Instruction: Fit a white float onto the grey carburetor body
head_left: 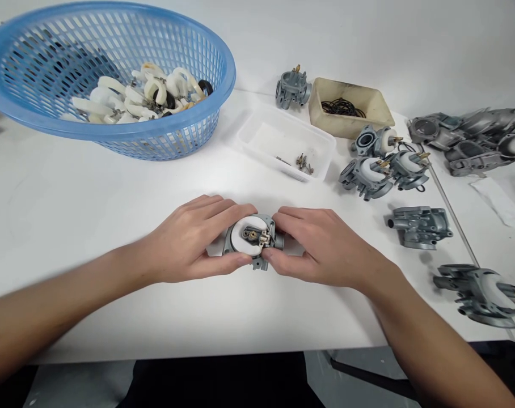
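A grey metal carburetor body [264, 222] lies on the white table in front of me, with a white C-shaped float [240, 241] on top and brass parts in the float's gap. My left hand [198, 238] grips its left side, fingers along the far edge and thumb at the near edge. On the right side, my right hand [317, 243] holds the body, its thumb and index finger close to the float's hinge end. Whatever small part the right fingertips may pinch is hidden.
A blue basket [155, 127] of white floats stands back left. Behind the hands are a clear tray [278, 133] with small brass parts and a beige box [346, 93] with black rings. Several carburetor bodies [421, 226] lie at right on the table [155, 323].
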`<state>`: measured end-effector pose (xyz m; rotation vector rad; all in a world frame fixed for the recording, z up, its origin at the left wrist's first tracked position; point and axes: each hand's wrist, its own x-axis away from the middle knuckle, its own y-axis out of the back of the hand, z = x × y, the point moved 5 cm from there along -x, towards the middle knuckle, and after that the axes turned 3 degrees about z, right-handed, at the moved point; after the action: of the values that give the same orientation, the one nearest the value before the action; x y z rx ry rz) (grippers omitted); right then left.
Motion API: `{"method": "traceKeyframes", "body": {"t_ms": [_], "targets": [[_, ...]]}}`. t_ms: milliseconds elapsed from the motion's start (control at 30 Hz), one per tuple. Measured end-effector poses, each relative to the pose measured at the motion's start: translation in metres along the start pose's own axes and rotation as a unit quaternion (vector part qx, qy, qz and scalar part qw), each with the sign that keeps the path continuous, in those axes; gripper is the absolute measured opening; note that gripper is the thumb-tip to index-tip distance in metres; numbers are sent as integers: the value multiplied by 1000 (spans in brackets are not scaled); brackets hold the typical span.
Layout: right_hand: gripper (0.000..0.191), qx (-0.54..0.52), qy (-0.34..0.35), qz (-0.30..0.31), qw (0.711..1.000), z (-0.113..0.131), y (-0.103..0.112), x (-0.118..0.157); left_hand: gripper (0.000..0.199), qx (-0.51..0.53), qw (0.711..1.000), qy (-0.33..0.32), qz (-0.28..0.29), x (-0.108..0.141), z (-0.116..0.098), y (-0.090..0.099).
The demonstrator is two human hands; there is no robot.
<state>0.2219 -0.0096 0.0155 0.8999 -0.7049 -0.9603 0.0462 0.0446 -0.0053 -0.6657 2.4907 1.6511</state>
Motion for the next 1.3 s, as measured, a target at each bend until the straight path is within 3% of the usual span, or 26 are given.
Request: {"method": "traceKeyframes", "body": {"t_ms": [433,1000,1300], "targets": [[42,109,-5,-21,994,15,3,11,48,9,1000,15,10,-1,2,0],[37,8,27,-68,997,-3,-1,-4,49,2,1000,5,-9,1,2,-1],[34,-34,30,-61,997,-8,-3,-8,45,9,1000,9,-24,-5,2,-1]]}}
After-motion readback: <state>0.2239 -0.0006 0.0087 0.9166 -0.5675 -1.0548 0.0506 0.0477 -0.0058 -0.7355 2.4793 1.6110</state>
